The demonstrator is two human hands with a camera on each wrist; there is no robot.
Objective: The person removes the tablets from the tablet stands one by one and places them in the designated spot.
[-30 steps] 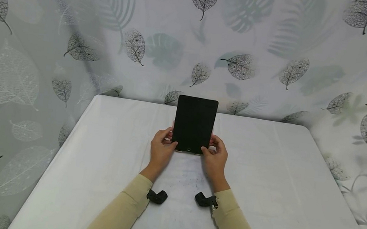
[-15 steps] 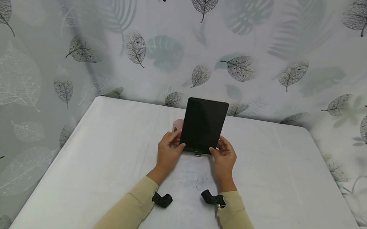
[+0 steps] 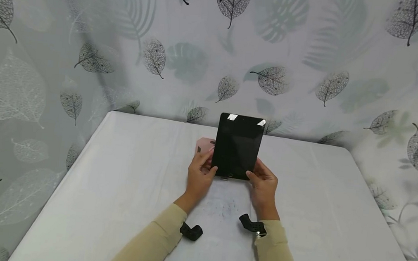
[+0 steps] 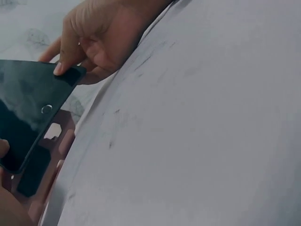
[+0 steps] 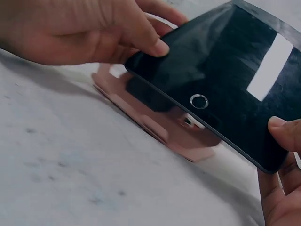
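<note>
A black tablet (image 3: 238,145) with a round home button stands tilted between both hands, its dark screen towards me. My left hand (image 3: 199,179) pinches its lower left corner, thumb on the screen and fingers behind. At the lower right corner my right hand (image 3: 264,189) grips it the same way. Behind and below the tablet is a pink stand-like piece (image 3: 201,144) with dark pads and cutouts, mostly hidden from the head view. In the right wrist view, the tablet's lower edge hangs over the pink piece (image 5: 160,129), with a gap visible between them.
A white cloth (image 3: 318,206) with dark smudges near the middle covers the table. Behind its far edge hangs a leaf-patterned curtain (image 3: 305,52), which also runs along both sides. Black wrist cameras sit on the left sleeve (image 3: 143,245) and the right sleeve (image 3: 276,252).
Both hands have carried the tablet to the right. The pink piece, at first hidden behind it, now shows at its left side. Bright reflections have appeared along the screen's top.
</note>
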